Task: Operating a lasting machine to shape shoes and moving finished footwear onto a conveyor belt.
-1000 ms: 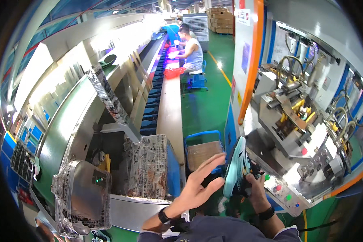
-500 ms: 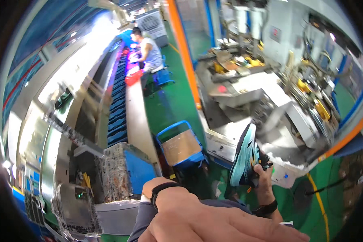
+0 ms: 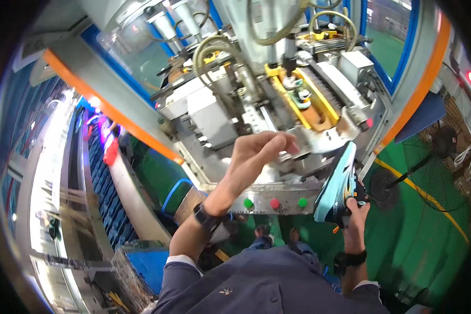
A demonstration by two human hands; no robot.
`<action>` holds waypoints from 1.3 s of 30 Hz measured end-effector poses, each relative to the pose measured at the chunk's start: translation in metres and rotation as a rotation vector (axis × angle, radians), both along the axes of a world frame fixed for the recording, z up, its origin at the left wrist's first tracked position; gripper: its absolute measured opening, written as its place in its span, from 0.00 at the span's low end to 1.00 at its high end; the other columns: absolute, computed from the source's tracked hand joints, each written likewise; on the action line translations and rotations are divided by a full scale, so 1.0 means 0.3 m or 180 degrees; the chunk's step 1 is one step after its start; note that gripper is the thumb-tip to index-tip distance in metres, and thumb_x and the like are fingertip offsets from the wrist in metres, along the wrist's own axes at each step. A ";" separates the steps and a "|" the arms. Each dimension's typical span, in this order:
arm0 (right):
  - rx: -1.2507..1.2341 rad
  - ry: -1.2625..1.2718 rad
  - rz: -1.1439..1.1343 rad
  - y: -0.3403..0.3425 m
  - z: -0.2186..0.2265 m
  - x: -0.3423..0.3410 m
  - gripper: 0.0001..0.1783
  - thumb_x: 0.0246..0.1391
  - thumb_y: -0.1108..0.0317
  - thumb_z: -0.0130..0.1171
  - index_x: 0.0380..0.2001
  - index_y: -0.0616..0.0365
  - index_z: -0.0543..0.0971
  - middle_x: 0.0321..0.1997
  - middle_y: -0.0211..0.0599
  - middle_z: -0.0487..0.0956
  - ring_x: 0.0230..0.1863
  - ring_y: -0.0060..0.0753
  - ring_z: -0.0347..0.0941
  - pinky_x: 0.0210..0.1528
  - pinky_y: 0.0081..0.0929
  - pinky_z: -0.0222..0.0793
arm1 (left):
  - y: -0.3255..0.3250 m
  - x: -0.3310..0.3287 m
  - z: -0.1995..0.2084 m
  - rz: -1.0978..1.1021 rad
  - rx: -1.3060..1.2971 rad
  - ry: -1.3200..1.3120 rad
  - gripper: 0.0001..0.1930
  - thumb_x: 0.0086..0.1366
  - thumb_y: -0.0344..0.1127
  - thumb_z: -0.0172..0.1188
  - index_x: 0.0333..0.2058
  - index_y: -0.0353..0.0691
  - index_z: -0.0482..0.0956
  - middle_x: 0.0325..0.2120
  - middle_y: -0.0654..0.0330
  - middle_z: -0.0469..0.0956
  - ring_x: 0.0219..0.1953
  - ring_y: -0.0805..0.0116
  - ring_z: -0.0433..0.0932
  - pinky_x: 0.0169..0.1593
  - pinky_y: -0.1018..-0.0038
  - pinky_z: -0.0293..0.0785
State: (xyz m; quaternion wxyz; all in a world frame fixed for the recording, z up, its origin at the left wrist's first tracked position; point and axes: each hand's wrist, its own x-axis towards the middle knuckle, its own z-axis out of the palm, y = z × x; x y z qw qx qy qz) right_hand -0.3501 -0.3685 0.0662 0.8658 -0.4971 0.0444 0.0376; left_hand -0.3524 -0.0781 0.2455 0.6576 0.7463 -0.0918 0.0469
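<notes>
My right hand (image 3: pixel 357 222) grips a light-blue and black sports shoe (image 3: pixel 336 183) near the lower end, holding it upright with its pale sole side toward the left. My left hand (image 3: pixel 264 152) reaches out over the front of a machine, its fingers loosely bent and slightly blurred, with nothing visible in them. Just beyond it stands a yellow trough-shaped holder (image 3: pixel 327 99) on the machine bed. Inside that holder sits a shoe-like piece (image 3: pixel 301 97) in pale green and white, partly hidden by a dark clamp from above.
Green and red buttons (image 3: pixel 275 203) line the machine's front panel. Orange frame posts (image 3: pixel 115 115) flank the opening, and hoses (image 3: pixel 209 49) hang inside. A conveyor with dark-blue wavy pads (image 3: pixel 107 199) runs on the left, beside a blue box (image 3: pixel 149 264). A black fan (image 3: pixel 384 186) stands at the right.
The view has swung rightward to face the machine. My left hand has moved from close in front of me out toward the machine bed. My right hand still holds the shoe.
</notes>
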 end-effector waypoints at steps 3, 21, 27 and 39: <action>0.0080 -0.0030 -0.0353 -0.010 0.085 0.020 0.36 0.47 0.73 0.63 0.61 0.65 0.64 0.54 0.41 0.73 0.54 0.33 0.71 0.57 0.33 0.68 | 0.080 0.310 -0.280 0.0672 -0.0068 0.0593 0.22 0.67 0.44 0.56 0.47 0.29 0.77 0.37 0.55 0.81 0.42 0.70 0.79 0.48 0.74 0.74; -0.2105 -0.0518 -0.1092 -0.129 0.232 0.472 0.34 0.40 0.70 0.64 0.55 0.66 0.71 0.50 0.38 0.75 0.51 0.30 0.71 0.59 0.30 0.64 | 0.355 1.169 -0.728 0.2482 0.1265 0.1554 0.18 0.48 0.36 0.62 0.35 0.30 0.77 0.32 0.46 0.81 0.37 0.49 0.81 0.42 0.60 0.76; -0.3552 -0.0646 0.0454 0.290 0.422 1.137 0.28 0.40 0.64 0.66 0.43 0.72 0.74 0.38 0.45 0.79 0.39 0.31 0.75 0.43 0.26 0.71 | 0.400 0.684 -0.586 0.1135 -0.2333 0.2039 0.13 0.58 0.33 0.65 0.41 0.35 0.78 0.33 0.59 0.81 0.33 0.67 0.81 0.32 0.70 0.79; -0.5126 -0.1159 0.0625 1.230 -0.228 1.443 0.29 0.48 0.54 0.60 0.44 0.70 0.71 0.42 0.59 0.80 0.44 0.54 0.80 0.47 0.43 0.75 | 0.379 -0.509 -0.251 0.3428 -0.2259 0.1487 0.28 0.53 0.26 0.63 0.53 0.26 0.69 0.44 0.53 0.78 0.47 0.63 0.78 0.54 0.71 0.72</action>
